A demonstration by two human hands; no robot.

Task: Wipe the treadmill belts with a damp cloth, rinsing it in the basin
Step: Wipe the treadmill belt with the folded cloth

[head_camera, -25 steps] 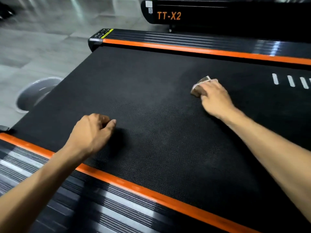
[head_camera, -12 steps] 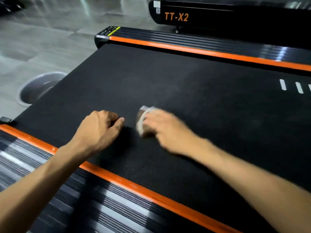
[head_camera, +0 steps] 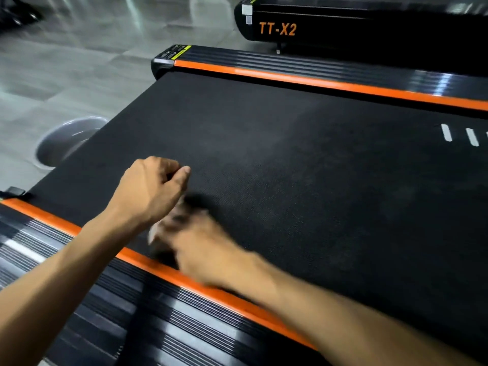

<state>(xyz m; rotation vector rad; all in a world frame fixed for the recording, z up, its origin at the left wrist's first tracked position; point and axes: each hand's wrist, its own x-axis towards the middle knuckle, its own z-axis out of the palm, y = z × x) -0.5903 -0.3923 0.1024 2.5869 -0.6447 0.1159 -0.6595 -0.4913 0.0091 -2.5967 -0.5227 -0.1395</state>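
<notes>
Head: R hand (head_camera: 200, 247) w/ cloth (head_camera: 154, 233) on belt (head_camera: 317, 180).

Both forearms are bare from the frame's lower edge to the wrists, no sleeve showing, and the left hand (head_camera: 150, 191) and the motion-blurred right hand (head_camera: 203, 249) show no glove, ring, watch or band.

The left hand (head_camera: 150, 191) is loosely fisted, thumb forward, forearm outstretched. The right hand (head_camera: 200, 247), motion-blurred, reaches across beneath the left wrist, palm down.
</notes>
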